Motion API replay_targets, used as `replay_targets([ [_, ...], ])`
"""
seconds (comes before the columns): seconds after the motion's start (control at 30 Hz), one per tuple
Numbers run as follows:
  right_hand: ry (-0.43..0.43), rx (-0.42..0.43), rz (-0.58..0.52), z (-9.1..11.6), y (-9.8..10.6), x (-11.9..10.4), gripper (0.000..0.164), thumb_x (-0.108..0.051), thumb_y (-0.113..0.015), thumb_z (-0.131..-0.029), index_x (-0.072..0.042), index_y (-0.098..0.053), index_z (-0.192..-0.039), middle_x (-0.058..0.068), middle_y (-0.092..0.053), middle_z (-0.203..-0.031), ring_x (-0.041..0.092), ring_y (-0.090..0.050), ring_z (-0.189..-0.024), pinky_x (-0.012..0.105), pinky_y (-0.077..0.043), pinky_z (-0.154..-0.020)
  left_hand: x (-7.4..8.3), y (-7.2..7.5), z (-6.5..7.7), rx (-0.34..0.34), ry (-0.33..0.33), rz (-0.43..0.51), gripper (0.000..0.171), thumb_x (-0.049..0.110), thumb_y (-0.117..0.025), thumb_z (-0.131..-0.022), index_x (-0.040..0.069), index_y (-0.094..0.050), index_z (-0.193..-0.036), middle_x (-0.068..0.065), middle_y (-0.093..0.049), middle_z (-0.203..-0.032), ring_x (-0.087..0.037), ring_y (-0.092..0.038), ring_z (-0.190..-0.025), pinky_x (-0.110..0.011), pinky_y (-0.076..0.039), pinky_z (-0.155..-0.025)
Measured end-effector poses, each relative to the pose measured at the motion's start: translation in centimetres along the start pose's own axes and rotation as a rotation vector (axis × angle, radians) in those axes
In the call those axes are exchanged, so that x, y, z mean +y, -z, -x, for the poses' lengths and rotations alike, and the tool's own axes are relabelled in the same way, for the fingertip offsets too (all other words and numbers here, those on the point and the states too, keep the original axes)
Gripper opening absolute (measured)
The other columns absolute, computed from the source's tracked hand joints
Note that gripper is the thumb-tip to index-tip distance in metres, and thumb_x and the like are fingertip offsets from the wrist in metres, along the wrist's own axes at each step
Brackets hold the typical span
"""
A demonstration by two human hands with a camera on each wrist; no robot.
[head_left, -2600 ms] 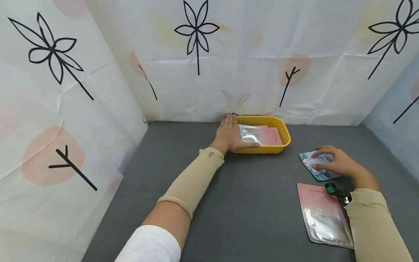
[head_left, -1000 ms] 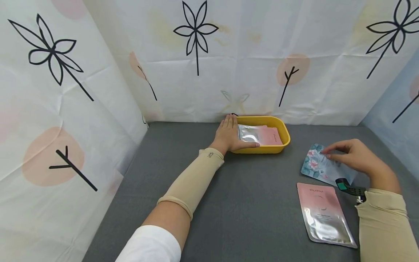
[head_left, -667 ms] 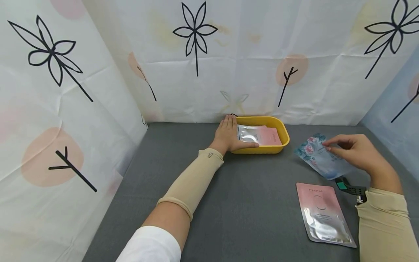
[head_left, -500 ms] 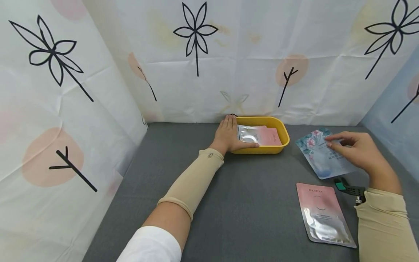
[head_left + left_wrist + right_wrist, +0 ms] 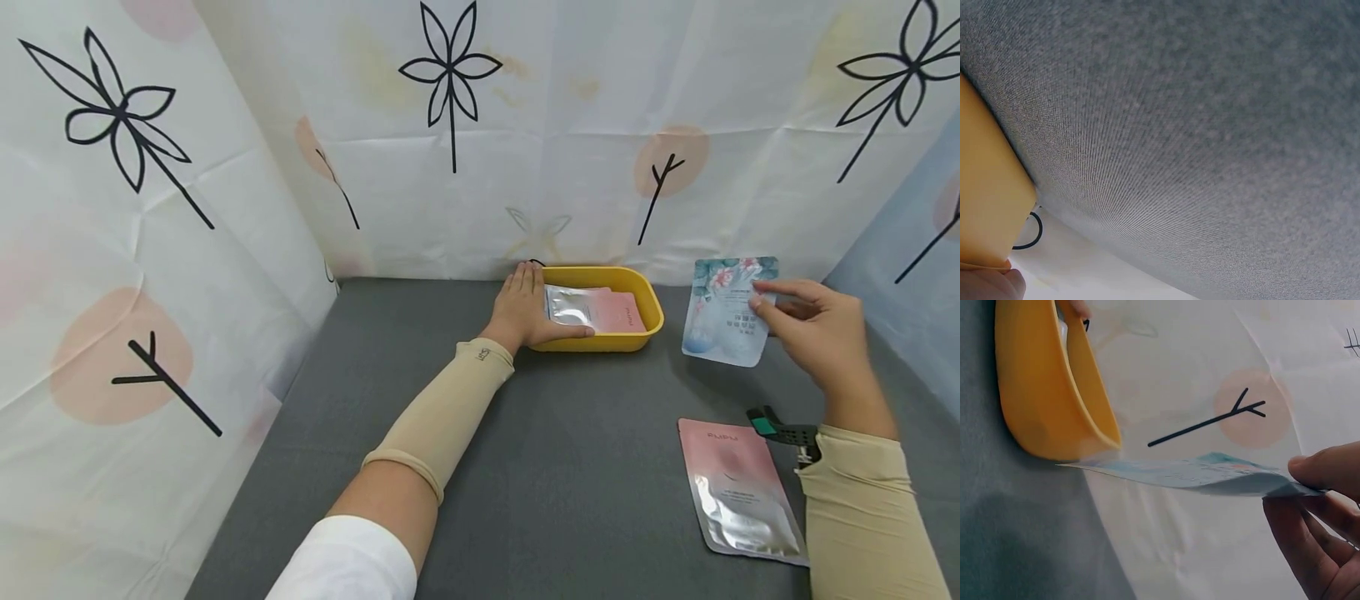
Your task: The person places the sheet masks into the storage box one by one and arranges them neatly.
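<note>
My right hand [image 5: 821, 333] pinches a light blue floral face mask sachet [image 5: 722, 321] by its right edge, thumb on the printed face. The sachet is raised off the table, to the right of the yellow basket [image 5: 622, 342]. Seen edge-on in the right wrist view, the sachet [image 5: 1204, 475] bends slightly between thumb and fingers. My left hand [image 5: 528, 310] rests on the basket's left end, fingers straight and thumb along the front rim. Inside the basket lie pink and silver face mask sachets [image 5: 621, 312], partly hidden by that hand.
Another pink and silver sachet [image 5: 738, 492] lies on the grey table [image 5: 585, 467] near my right forearm; whether more lie beneath it cannot be told. A patterned cloth wall [image 5: 555, 183] stands right behind the basket. A thin black cord loop [image 5: 1036, 231] shows by the basket.
My right hand has taken the blue sachet off the table, raised it and turned it more upright towards the back wall. The left hand and basket stay in place.
</note>
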State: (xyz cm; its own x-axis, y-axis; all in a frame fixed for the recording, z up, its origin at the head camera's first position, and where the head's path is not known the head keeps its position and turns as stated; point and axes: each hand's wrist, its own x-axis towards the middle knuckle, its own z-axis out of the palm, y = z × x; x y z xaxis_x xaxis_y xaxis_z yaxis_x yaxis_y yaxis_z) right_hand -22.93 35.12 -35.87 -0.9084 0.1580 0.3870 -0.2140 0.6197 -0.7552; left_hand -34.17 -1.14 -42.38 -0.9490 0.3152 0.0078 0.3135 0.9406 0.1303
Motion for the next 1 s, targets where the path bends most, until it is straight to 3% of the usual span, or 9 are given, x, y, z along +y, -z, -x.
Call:
replay_targets([
  [0.3,-0.072,0.019,-0.1,-0.5,-1.8,-1.2,0.043,-0.015,-0.072,-0.101,-0.001,-0.066,-0.142,-0.028,-0.056,-0.114,-0.017,-0.063,-0.087,0.004,-0.054,-0.068,-0.1,-0.3,-0.7,-0.058,0.022,-0.022,0.147,0.105,-0.042,-0.073,0.006,0.005,-0.17,-0.01,0.004,-0.181,-0.024,0.002,-0.168,-0.038,0.0,-0.137],
  [0.6,-0.085,0.092,-0.195,-1.4,-4.0,-2.1,0.042,-0.01,-0.072,-0.101,0.001,-0.067,-0.141,-0.024,-0.059,-0.116,-0.013,-0.067,-0.088,0.006,-0.056,-0.071,0.3,-0.1,0.0,-0.037,0.02,-0.037,0.144,0.104,-0.04,-0.075,0.006,0.002,-0.171,-0.01,0.001,-0.181,-0.024,-0.001,-0.168,-0.039,-0.004,-0.137],
  [0.83,-0.077,0.151,-0.2,-1.6,-3.6,-2.5,0.04,-0.01,-0.073,-0.099,-0.002,-0.07,-0.139,-0.022,-0.06,-0.115,-0.012,-0.067,-0.09,0.005,-0.055,-0.071,0.2,-0.4,-0.6,-0.062,0.019,-0.021,0.146,0.105,-0.041,-0.074,0.006,0.008,-0.17,-0.01,0.006,-0.18,-0.024,0.005,-0.168,-0.039,0.001,-0.137],
  [1.0,-0.069,0.11,-0.207,-1.7,-3.7,-2.3,0.043,-0.01,-0.072,-0.101,-0.001,-0.067,-0.142,-0.021,-0.057,-0.119,-0.015,-0.068,-0.092,0.005,-0.055,-0.074,-0.2,-0.7,-1.3,-0.075,0.029,-0.039,0.15,0.108,-0.038,-0.071,0.006,0.01,-0.169,-0.011,0.007,-0.18,-0.024,0.004,-0.168,-0.04,0.0,-0.137],
])
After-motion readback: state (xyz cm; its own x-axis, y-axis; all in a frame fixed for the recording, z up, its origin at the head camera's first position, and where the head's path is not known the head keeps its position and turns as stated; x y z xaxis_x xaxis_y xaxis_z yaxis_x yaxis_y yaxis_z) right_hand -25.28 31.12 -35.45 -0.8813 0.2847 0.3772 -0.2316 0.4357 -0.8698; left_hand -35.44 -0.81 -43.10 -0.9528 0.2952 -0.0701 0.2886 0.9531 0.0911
